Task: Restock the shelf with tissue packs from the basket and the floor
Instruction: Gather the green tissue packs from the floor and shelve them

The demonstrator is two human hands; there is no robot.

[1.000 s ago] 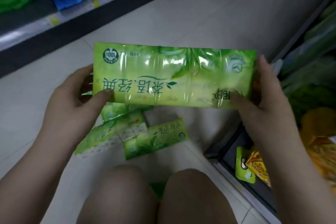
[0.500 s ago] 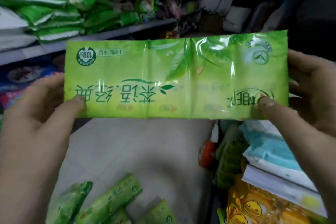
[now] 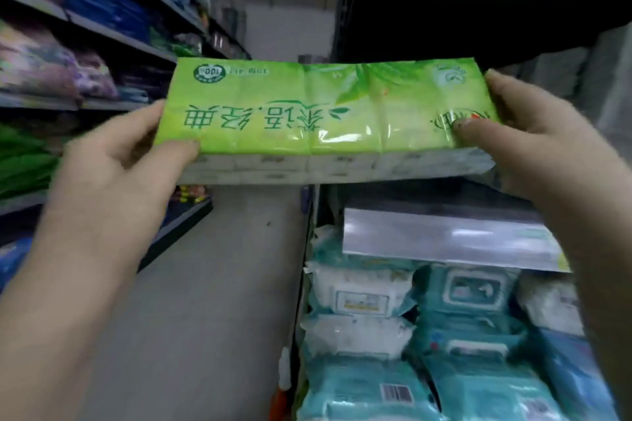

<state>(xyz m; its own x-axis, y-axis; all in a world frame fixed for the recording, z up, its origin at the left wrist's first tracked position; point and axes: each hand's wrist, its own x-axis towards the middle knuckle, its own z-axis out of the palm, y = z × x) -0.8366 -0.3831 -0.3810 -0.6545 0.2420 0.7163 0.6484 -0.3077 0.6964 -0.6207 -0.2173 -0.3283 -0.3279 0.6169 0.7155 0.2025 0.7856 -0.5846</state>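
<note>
A long green tissue pack with upside-down print is held level in front of me, raised to the height of the right shelf unit. My left hand grips its left end, thumb on top. My right hand grips its right end, thumb pressed on the logo. The pack's right part hangs just above a grey shelf edge. Neither the basket nor the packs on the floor are in view.
Below the grey shelf edge lie stacked teal and white wipe packs. A dark shelf space opens above the pack. Across the grey aisle floor stands another shelf unit with blue, purple and green goods.
The pack has risen with both hands from near the floor to shelf height. The view has swung up and right; the loose packs on the floor have left the frame.
</note>
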